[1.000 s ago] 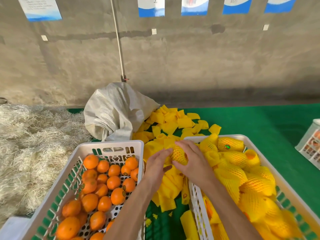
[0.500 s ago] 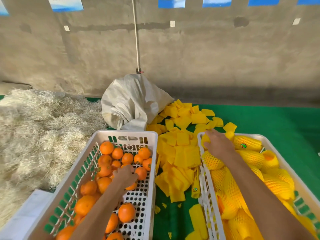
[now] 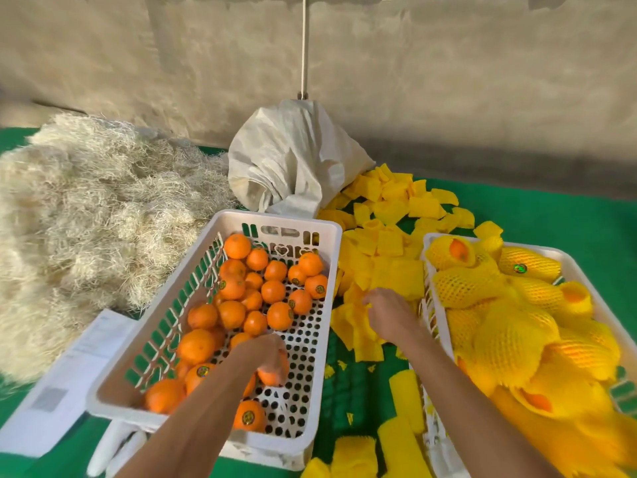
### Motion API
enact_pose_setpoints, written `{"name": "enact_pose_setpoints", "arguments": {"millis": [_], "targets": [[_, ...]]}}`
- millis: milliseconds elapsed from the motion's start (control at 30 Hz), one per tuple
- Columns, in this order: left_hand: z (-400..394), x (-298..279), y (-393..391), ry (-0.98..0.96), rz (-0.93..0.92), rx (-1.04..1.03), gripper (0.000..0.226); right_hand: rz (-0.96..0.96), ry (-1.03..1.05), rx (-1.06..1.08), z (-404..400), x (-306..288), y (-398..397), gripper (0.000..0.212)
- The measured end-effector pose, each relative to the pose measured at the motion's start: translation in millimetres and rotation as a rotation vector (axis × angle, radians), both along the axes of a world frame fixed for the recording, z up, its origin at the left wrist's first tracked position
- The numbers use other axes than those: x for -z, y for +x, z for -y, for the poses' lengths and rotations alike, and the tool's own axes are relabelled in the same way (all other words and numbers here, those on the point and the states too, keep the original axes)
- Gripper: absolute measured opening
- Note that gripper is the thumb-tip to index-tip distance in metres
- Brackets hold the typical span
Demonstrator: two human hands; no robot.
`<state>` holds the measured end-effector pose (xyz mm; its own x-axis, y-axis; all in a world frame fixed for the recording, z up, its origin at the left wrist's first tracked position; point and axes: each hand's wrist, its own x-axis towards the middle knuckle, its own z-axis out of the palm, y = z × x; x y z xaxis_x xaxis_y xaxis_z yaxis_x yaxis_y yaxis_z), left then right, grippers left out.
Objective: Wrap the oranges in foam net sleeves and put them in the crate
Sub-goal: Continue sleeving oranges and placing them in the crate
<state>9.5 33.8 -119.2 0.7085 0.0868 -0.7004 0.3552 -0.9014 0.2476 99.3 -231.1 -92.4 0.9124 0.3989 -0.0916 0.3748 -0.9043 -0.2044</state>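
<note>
Far left: a heap of pale straw [image 3: 79, 215] on the green bench [image 3: 551, 219], with a white sheet [image 3: 72, 370] lying in front of it. Left centre: a white basket [image 3: 312, 343] of bare oranges [image 3: 238, 246]; inside it the left hand [image 3: 265, 353] curls its grip round one orange [image 3: 272, 376] near the basket's front. Behind the basket, a crumpled white sack [image 3: 293, 157]. Centre: loose yellow foam sleeves [image 3: 389, 243] strewn between the two containers; the right hand [image 3: 389, 313] rests on them, fingertips among the sleeves, but whether its grip is pinching one cannot be told. Right: a white crate [image 3: 582, 270] piled with wrapped oranges [image 3: 527, 267] in yellow netting.
</note>
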Motion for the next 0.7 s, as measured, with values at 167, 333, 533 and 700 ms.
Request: {"name": "enact_pose_setpoints", "arguments": {"millis": [167,333,533,700], "targets": [[9.9,-2.2,15.3,-0.054,0.358,0.036,0.062,-0.239,-0.255,0.016,-3.4,36.1,-21.7,0.066],[25.5,-10.0,14.9,-0.178,0.689,-0.093,0.066,-0.147,-0.244,0.042,-2.7,40.1,-13.8,0.058],[28.9,-25.6,8.0,-0.46,0.957,-0.266,0.061,-0.109,0.263,0.25,-10.5,28.8,-12.0,0.03],[62.5,-45.8,15.9,-0.709,1.129,-0.24,0.044,-0.101,0.765,0.385,-2.3,0.9,-8.2,0.011]]}}
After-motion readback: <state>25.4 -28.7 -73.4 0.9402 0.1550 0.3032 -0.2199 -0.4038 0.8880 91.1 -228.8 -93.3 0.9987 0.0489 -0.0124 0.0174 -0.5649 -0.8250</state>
